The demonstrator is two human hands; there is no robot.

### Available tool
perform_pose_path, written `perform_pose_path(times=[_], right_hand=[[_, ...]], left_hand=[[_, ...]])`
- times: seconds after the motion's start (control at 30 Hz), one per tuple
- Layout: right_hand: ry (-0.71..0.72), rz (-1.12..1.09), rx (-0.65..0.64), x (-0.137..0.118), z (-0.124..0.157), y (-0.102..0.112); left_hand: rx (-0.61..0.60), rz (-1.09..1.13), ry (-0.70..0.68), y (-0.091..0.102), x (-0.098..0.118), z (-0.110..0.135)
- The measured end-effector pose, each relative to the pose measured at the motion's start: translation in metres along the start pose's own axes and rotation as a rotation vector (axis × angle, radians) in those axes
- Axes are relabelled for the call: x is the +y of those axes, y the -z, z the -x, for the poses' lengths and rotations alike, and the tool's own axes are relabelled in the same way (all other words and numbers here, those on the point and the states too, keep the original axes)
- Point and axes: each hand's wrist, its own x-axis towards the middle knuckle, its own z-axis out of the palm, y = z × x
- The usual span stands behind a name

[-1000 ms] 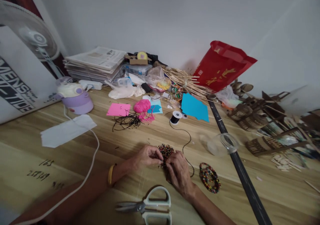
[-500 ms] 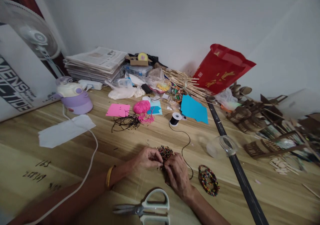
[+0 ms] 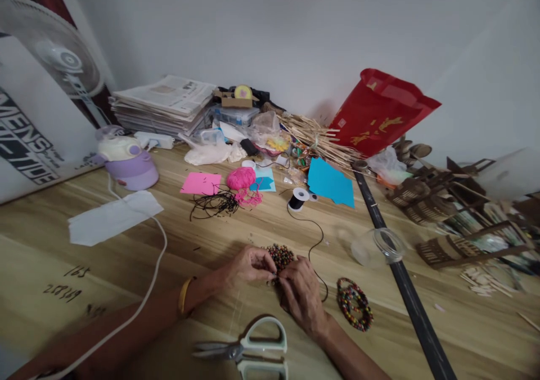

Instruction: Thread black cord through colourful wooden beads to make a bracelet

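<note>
Both hands meet at the near edge of a heap of small multicoloured beads (image 3: 279, 254) on the wooden table. My left hand (image 3: 252, 265) comes in from the left, thumb and fingertips pinched together; whatever is between them is too small to make out. My right hand (image 3: 301, 290) is closed, its fingertips almost touching the left ones. A thin black cord (image 3: 323, 233) runs from a spool (image 3: 298, 199) and passes behind my right hand, apparently into its grip. Finished-looking beaded bracelets (image 3: 354, 305) lie right of that hand. Scissors (image 3: 264, 343) with pale handles rest nearest me, blades pointing left.
Behind the beads are black cord scraps (image 3: 214, 203), pink yarn (image 3: 241, 179) and blue paper (image 3: 331, 181). A white cable (image 3: 158, 267) crosses the left side over my forearm. To the right stand a clear round container (image 3: 387, 245), a dark strip (image 3: 415, 307) and small wooden racks (image 3: 447, 250).
The whole view has shifted slightly, with most background things appearing a little further right. My hands keep nearly the same pinched pose at the bead heap.
</note>
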Motion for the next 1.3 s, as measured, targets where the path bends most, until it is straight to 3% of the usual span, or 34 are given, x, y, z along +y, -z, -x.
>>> perform_pose_path(times=[1.3], right_hand=[[-0.035, 0.048, -0.038, 0.0013, 0.0036, -0.0012]], left_hand=[[0.002, 0.019, -0.014, 0.0005, -0.0049, -0.0027]])
